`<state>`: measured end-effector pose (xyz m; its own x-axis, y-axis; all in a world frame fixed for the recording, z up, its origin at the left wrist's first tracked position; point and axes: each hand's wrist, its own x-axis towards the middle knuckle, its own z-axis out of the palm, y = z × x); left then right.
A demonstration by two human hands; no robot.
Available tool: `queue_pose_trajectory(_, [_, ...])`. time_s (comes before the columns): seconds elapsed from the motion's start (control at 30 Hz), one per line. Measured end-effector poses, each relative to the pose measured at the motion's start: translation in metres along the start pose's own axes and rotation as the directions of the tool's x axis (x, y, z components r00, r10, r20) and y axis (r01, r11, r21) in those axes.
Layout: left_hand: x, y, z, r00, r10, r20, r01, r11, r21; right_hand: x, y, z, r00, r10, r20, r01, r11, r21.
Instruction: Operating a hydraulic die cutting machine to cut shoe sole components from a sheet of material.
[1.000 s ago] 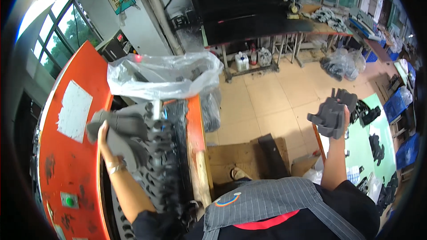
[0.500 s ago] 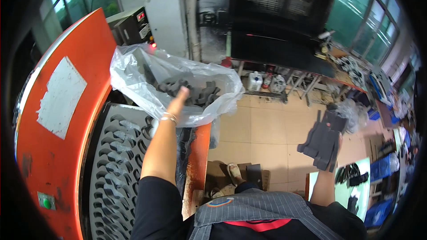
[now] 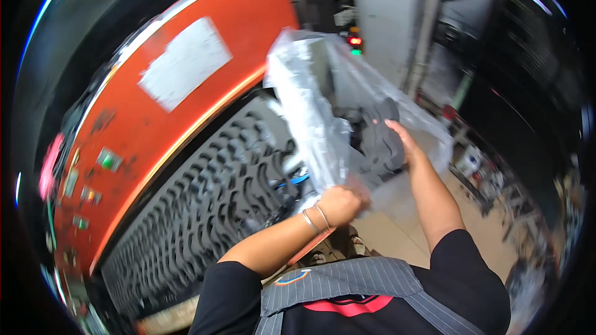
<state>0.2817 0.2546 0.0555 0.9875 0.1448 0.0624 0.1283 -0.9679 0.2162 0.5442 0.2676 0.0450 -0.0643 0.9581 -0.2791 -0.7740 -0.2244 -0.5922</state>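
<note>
A clear plastic bag (image 3: 313, 142) stands open in front of me, with dark grey foam pieces inside it. My left hand (image 3: 343, 205) is closed at the bag's near rim and appears to grip the film, though its fingertips are blurred. Reaching into the bag's mouth, my right hand (image 3: 403, 141) holds dark grey foam pieces (image 3: 380, 133) with wavy edges. The thumb lies on top of them, and the other fingers are mostly hidden. Left of the bag, rows of curved dark foam cutouts (image 3: 211, 192) cover the machine's bed.
An orange machine panel (image 3: 254, 25) with green buttons rises along the left, above the bed. Behind the bag stand a dark control box (image 3: 323, 6) with lit indicators and a vertical pipe (image 3: 425, 31). Bottles and a metal rack (image 3: 521, 211) are on the tiled floor at right.
The view has swung left. My right hand has brought the foam pieces from the far right into the bag's mouth. My left hand has moved from over the bag's contents to its near rim.
</note>
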Motion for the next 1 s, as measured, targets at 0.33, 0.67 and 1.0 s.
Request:
queue_pose_trajectory(0.33, [-0.091,0.102,-0.083,0.849,-0.423,-0.318,0.243,0.846,-0.475,0.067,-0.038,-0.184,0.871,-0.206,-0.447,-0.471,-0.091,-0.877])
queue_pose_trajectory(0.67, [-0.316,0.111,-0.054,-0.200,-0.979,-0.046,0.091,0.028,-0.996,0.070,-0.079,-0.144,0.888,-0.458,-0.044,-0.058,-0.016,-0.998])
queue_pose_trajectory(1.0, [-0.579,-0.065,-0.031,-0.662,-0.698,-0.275,0.147,0.238,-0.960,-0.056,0.074,0.131,0.479,-0.698,0.532,0.401,-0.365,-0.840])
